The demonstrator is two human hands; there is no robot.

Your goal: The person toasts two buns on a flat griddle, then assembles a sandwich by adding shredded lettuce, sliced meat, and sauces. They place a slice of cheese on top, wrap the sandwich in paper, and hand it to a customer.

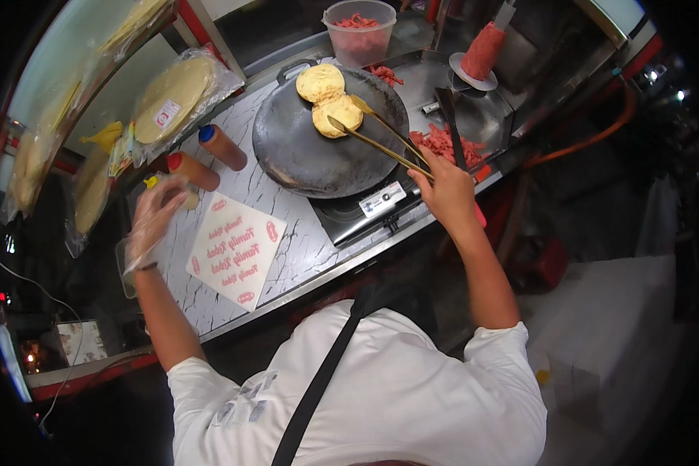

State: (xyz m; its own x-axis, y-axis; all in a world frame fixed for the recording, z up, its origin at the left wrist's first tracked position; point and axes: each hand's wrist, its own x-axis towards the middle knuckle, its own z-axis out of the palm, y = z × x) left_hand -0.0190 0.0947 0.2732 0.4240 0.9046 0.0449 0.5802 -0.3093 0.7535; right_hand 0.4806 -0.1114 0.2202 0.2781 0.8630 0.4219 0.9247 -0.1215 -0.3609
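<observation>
My right hand [447, 189] grips a pair of metal tongs [393, 143]. Their tips are spread around the nearer of two round browned buns [336, 115] on a dark round griddle [291, 140]; the other bun [320, 83] touches it farther back. My left hand [154, 218], in a clear plastic glove, is raised with bent fingers in front of a yellow-capped squeeze bottle [191, 200]; whether it touches the bottle cannot be told. Beside it, printed wrapping paper [236, 250] lies flat on the marbled counter. Red-capped [193, 171] and blue-capped [223, 148] sauce bottles lean behind.
Shredded red meat [448, 145] lies in a metal tray right of the griddle, near a meat cone [483, 51] on a spit. A plastic tub [359, 35] of meat stands behind. Bagged flatbreads [175, 99] lie at the left. A gas stove [349, 218] supports the griddle.
</observation>
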